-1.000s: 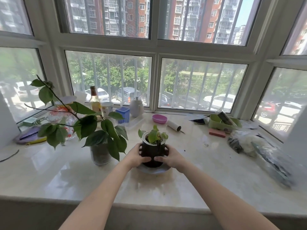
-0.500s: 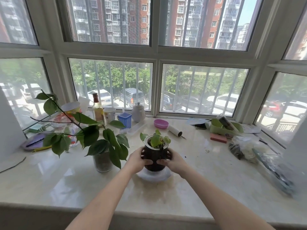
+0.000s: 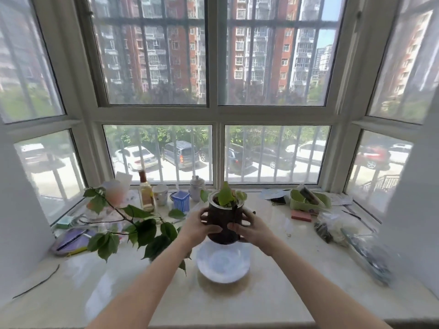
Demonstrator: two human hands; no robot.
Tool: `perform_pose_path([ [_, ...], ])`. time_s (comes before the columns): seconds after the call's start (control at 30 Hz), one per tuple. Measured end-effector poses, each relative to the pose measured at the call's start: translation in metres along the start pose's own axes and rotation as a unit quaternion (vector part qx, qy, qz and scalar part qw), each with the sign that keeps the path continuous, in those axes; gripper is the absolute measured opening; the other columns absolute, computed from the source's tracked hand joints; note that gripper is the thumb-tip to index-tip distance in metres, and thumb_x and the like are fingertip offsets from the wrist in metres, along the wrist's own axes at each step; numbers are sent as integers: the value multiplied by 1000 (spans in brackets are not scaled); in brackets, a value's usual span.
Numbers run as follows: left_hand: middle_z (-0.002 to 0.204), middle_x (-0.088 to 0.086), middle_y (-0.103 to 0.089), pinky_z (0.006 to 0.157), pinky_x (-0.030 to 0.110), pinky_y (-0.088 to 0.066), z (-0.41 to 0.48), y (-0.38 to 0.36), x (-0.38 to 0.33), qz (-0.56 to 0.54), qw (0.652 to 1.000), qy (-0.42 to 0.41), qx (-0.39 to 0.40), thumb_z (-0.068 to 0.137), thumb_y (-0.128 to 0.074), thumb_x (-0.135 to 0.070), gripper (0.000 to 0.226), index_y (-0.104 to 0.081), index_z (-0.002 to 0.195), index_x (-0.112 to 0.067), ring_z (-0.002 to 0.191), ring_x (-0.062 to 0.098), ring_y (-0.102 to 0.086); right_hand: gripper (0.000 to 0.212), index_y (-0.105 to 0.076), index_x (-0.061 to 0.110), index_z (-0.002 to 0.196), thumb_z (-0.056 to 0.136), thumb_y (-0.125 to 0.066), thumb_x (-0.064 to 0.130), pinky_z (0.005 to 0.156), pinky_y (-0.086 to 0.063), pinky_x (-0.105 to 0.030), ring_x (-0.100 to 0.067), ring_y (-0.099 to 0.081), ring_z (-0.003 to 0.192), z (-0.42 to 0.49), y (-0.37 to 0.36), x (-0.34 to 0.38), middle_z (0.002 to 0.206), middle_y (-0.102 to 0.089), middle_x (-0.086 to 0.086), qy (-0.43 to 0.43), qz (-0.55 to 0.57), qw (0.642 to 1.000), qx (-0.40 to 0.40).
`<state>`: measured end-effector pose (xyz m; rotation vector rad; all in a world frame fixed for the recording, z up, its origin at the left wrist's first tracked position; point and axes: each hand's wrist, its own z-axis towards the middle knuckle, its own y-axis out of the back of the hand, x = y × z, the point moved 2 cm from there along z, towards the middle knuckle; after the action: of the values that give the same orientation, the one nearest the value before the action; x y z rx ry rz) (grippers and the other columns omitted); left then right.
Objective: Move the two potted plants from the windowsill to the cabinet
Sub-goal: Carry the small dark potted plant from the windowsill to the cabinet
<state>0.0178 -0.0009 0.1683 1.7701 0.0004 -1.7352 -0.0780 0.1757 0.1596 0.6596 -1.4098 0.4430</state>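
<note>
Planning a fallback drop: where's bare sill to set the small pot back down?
Bare marble lies along the front edge of the windowsill, between the white saucer and the plastic bags. The back-left around the bottle and blue cup is crowded; the big plant overhangs the left.

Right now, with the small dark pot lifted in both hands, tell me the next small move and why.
Probably draw the small dark pot straight back toward you, keeping it upright. The left hand and right hand grip its sides, and it hangs clear above the white saucer on the pale marble windowsill. The big leafy plant sits close on the left, so avoid swinging that way.
</note>
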Motion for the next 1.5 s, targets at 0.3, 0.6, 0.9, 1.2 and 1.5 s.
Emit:
perform_pose_path([
  [0.3, 112, 14, -72, 85, 50, -61, -59, 31, -60, -101, 992, -55, 44, 71, -88, -8, 63, -60, 126, -21, 102, 33, -71, 50, -57, 36, 129, 87, -81, 23, 81, -64, -40, -21, -67, 117, -80, -14, 67, 128, -65, 3, 47, 58, 996, -43],
  [0.6, 85, -6, -80, 60, 26, -60, -116, 35, -106, -209, 968, -72, 120, 65, -92, -11, 52, -65, 105, -30, 79, 16, -78, 76, -61, 32, 130, 62, -94, 38, 97, -58, -54, -30, -69, 117, -160, -4, 113, 131, -68, -7, 94, 7, 989, -112],
  [0.9, 100, 10, -79, 76, 46, -63, -155, 23, -149, -236, 950, -134, 156, 55, -97, -29, 68, -63, 114, -26, 91, 28, -77, 66, -62, 26, 134, 75, -91, 23, 93, -61, -46, -22, -73, 111, -224, 11, 140, 121, -74, 1, 113, 11, 977, -180],
  [1.2, 106, 13, -77, 81, 48, -62, -184, -37, -195, -267, 925, -171, 210, 69, -90, -14, 58, -62, 119, -19, 95, 30, -75, 73, -66, 42, 126, 59, -94, 47, 95, -61, -40, -10, -73, 110, -290, 60, 150, 114, -75, 23, 124, -11, 962, -245],
  [1.5, 113, 14, -74, 65, 25, -59, -235, -143, -249, -307, 883, -172, 311, 64, -91, -19, 73, -58, 129, -19, 95, 22, -76, 55, -70, 56, 103, 59, -96, 36, 78, -62, -23, 3, -73, 99, -399, 132, 141, 104, -74, 32, 98, -7, 924, -369],
])
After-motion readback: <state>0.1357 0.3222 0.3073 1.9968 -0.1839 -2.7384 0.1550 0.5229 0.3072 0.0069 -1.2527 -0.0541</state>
